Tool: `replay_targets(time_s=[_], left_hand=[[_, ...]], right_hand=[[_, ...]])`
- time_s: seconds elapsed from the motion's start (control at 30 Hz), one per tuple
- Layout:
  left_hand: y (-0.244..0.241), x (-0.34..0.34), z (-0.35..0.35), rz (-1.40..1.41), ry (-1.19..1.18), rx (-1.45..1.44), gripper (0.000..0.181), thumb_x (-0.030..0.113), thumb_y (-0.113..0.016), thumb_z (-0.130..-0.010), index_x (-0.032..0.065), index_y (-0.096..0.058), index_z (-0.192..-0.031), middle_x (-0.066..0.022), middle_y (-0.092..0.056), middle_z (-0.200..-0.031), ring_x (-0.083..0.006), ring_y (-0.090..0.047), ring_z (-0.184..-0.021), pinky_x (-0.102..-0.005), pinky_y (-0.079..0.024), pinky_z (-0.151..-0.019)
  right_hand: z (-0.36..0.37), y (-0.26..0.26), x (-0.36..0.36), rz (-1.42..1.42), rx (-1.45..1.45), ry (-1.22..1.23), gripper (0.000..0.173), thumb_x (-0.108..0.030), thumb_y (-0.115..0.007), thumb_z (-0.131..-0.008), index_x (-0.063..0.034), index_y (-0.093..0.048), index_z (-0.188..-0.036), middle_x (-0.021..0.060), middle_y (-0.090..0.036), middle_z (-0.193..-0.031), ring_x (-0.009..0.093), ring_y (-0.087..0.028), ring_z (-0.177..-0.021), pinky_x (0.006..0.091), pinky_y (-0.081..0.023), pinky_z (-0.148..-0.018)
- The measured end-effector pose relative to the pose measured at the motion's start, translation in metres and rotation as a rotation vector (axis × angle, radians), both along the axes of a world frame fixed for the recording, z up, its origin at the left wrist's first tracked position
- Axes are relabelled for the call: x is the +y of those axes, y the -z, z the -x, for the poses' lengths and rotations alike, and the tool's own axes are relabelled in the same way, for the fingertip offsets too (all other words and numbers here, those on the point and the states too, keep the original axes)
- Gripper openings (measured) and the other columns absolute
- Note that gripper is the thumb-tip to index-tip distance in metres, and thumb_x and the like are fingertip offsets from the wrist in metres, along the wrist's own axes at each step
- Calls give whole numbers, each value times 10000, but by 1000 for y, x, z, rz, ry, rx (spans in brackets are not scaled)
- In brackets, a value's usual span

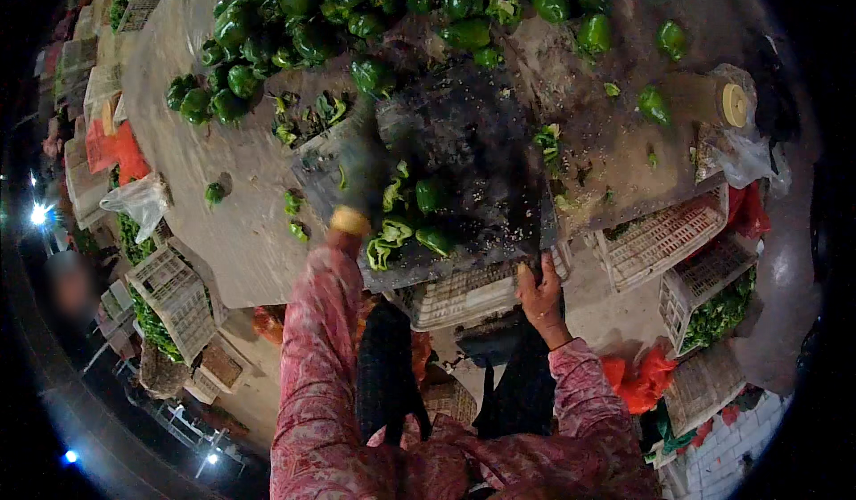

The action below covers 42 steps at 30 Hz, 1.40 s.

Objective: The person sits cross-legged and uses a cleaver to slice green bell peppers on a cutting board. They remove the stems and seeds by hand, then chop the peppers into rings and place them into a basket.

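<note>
My left hand (344, 240) grips a blurred tool with a yellowish handle (350, 220); its kind is unclear, and the hand's fingers are smeared by motion. It is over the left side of a dark board (468, 165) strewn with small pale seeds. Beside it on the board lie cut green bell pepper pieces (391, 234) and a darker green pepper (430, 195). At the board's front right corner, my right hand (543, 302) holds the edge between thumb and fingers. Beyond the board, many whole green bell peppers (301, 5) are heaped on the table (221, 246).
A plastic crate (461, 296) sits under the table's front edge. More crates (662, 236) stand right, one with leafy greens (719, 313), and left (177, 299). Right on the table are a yellow-lidded container (734, 105) and a clear plastic bag (745, 155). A person (70, 286) is far left.
</note>
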<state>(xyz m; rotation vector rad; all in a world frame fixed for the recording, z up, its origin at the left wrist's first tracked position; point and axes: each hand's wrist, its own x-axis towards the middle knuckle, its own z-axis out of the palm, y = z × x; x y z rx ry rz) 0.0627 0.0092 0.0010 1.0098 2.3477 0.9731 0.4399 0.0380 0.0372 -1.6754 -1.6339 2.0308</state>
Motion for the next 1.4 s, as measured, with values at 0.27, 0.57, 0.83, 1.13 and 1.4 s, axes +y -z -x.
replay_targets(time_s=[0.27,0.57,0.83,1.13,1.4], left_hand=[[15,72,73,589,-185,176,679,441,-702,-805,108,-474,-1351,-207,-617,-1235,-368,-631,-1070,-457,-495,-871],[19,34,-37,475,222,339,425,358,-626,-890,61,-613,-1194,-150,-683,-1091,-343,-651,-968,-387,-516,-863],[17,63,-37,101,131,-71,447,332,-639,-898,41,-598,-1235,-154,-672,-1131,-310,-654,-1006,-366,-503,-884],[1,96,-70,321,243,9,540,355,-666,-859,166,-507,-1340,-164,-648,-1159,-386,-614,-1050,-464,-496,-884],[-12,133,-62,431,439,14,621,402,-719,-775,167,-520,-1314,-167,-638,-1169,-377,-610,-1051,-470,-497,-871]], right_hand=[[11,-10,-8,117,5,-26,308,-249,-637,-931,-16,-557,-1117,20,-585,-876,94,-529,-739,311,-468,-644],[22,-22,10,91,6,-41,192,-177,-567,-952,-44,-532,-1086,-19,-515,-688,66,-480,-546,252,-425,-497],[12,-22,17,160,-45,83,285,-234,-604,-944,-29,-547,-1135,5,-567,-831,99,-512,-667,295,-461,-578],[17,-13,26,-14,-75,-36,257,-200,-601,-942,-43,-529,-1131,-2,-548,-755,78,-504,-605,269,-444,-535],[10,-17,27,-80,-41,-23,205,-187,-611,-931,-40,-535,-1051,-25,-525,-688,55,-481,-541,252,-412,-464]])
